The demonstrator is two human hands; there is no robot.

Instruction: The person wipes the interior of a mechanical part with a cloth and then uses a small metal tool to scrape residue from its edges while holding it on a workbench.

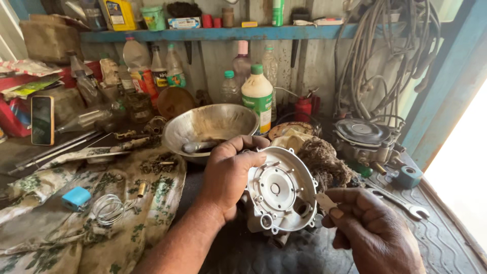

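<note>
Head view: metal bowl and tangled rag crowd the held housing.

A small repair workshop, probably for engines or gas fittings. The grimy tabletop carries a wrench, a dented metal bowl, a stained floral cloth and a round metal regulator unit. Behind, a blue shelf holds tins and bottles, and bundled hoses hang on the corrugated wall.
</note>
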